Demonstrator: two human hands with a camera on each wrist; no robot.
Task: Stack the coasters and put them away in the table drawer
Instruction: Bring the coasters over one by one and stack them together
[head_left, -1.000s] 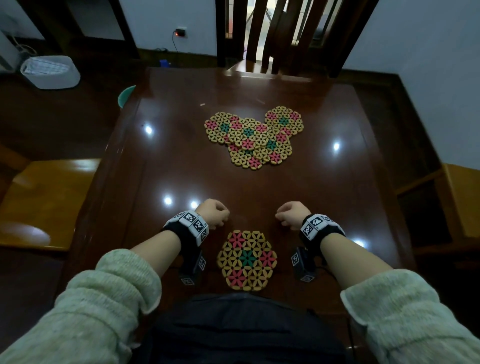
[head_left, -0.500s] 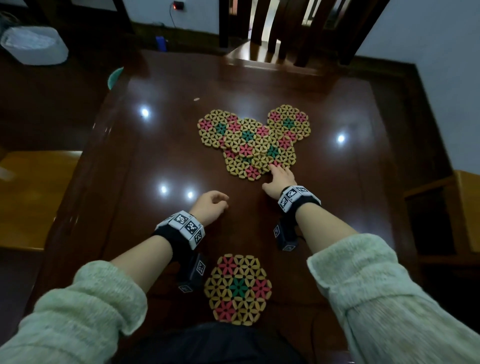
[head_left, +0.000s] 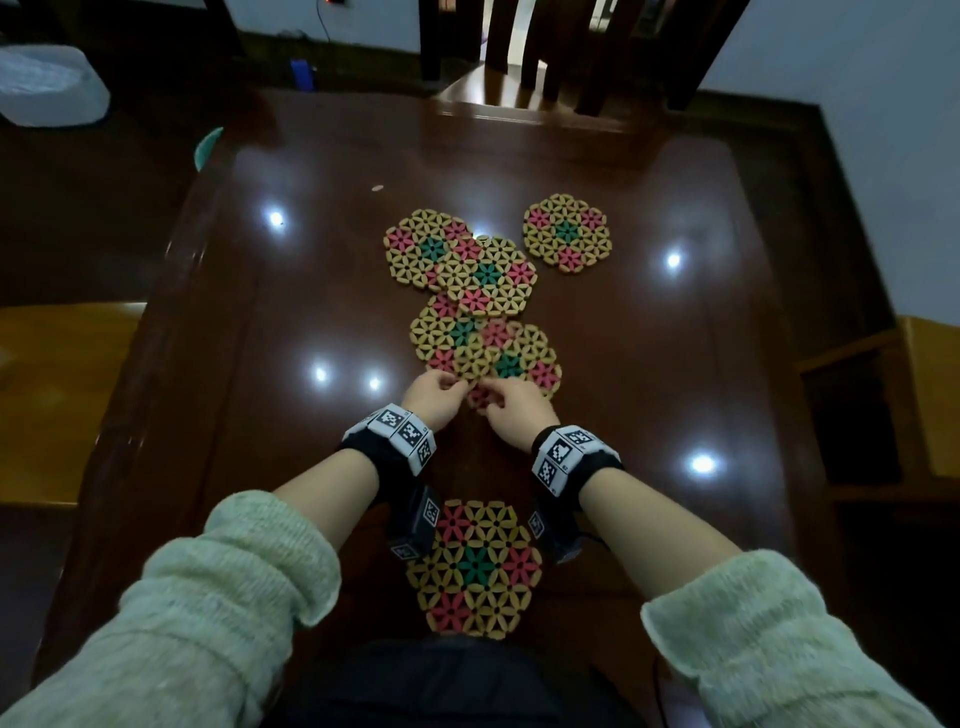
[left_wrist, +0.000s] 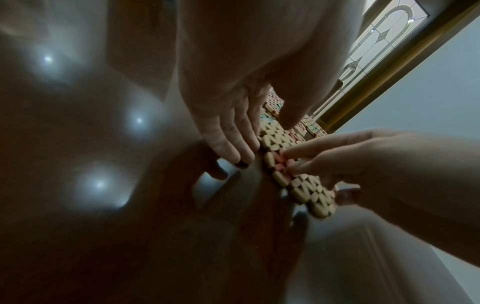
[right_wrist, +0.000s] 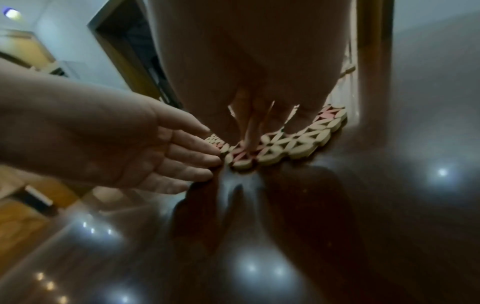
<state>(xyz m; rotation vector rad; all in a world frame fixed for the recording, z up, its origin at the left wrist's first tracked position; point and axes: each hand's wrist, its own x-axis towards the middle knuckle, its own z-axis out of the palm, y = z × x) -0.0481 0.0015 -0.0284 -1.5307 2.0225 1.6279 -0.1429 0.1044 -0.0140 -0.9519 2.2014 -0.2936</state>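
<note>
Several hexagonal woven coasters, tan with pink and green flowers, lie on the dark wooden table (head_left: 649, 364). One coaster (head_left: 475, 566) sits close to me between my forearms. Another coaster (head_left: 566, 240) lies alone at the far right. The others overlap in a loose chain, and the nearest coaster (head_left: 522, 361) of that chain lies flat under my hands. My right hand (head_left: 491, 395) presses straight fingers (right_wrist: 253, 133) down on its near corner. My left hand (head_left: 449, 384) lays straight fingers (left_wrist: 233, 144) against the coaster's edge (left_wrist: 272, 139), its thumb above it.
A wooden chair (head_left: 524, 67) stands at the table's far side. Yellow wooden seats (head_left: 57, 395) flank the table left and right. A white basket (head_left: 49, 85) sits on the floor at the far left. No drawer shows in any view.
Both hands have gone forward from the near coaster to the cluster. The cluster has spread toward me, one coaster now lies apart at the far right, and my left hand has joined the right.
</note>
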